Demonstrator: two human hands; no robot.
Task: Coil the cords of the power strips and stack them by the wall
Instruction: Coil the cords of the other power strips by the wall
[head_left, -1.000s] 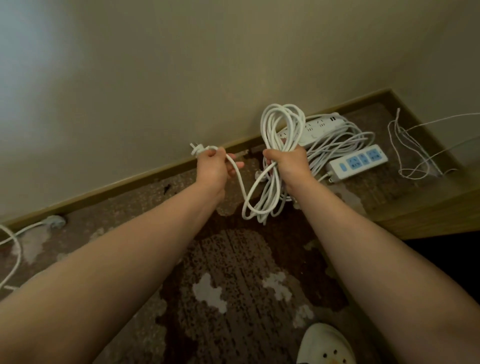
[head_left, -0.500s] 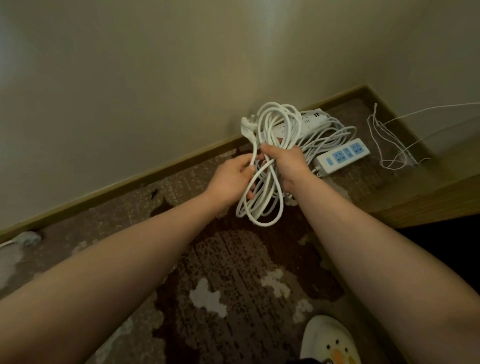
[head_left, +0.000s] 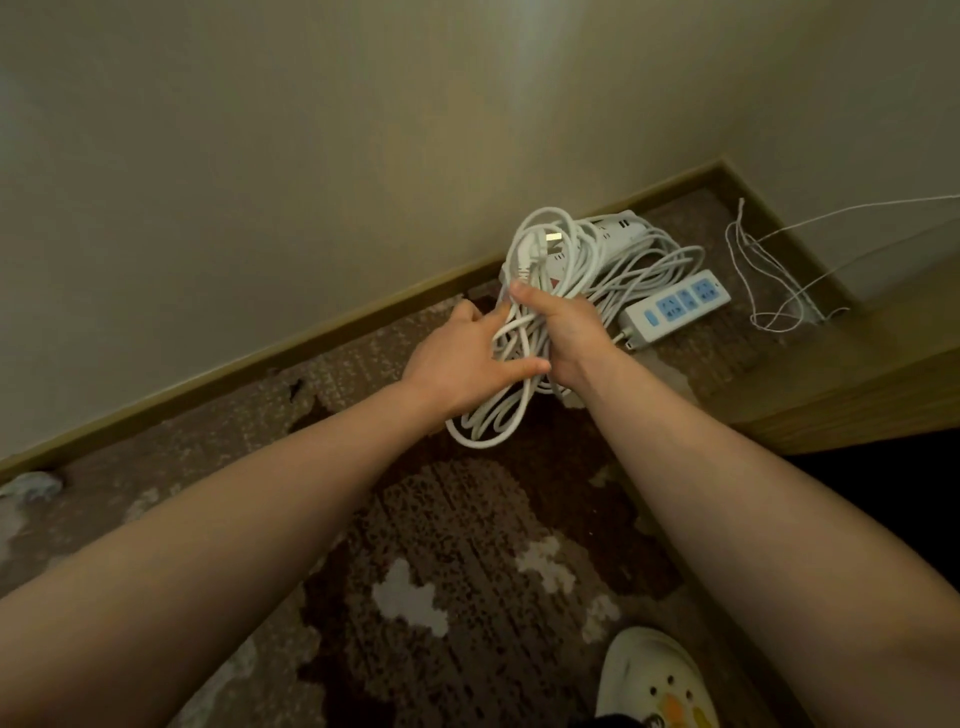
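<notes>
My right hand (head_left: 563, 332) grips the middle of a white coiled cord (head_left: 493, 415), whose loops hang below my fist and rise above it. The cord's plug (head_left: 535, 249) sticks up at the top of the coil. My left hand (head_left: 462, 358) lies against the coil's left side with the thumb stretched across the loops. On the floor by the wall lies a white power strip with blue sockets (head_left: 675, 306). Behind it a second white power strip (head_left: 621, 231) rests on a heap of loose cord (head_left: 649, 270).
A brown baseboard (head_left: 311, 338) runs along the wall. A thin white wire (head_left: 769, 280) tangles in the corner at the right. A wooden ledge (head_left: 857, 395) stands at the right. Patterned brown carpet (head_left: 467, 545) covers the floor; a white shoe (head_left: 654, 680) shows at the bottom.
My left hand carried the plug end over from the left to the coil. The plug now stands atop the coil and the left hand lies flat against the loops.
</notes>
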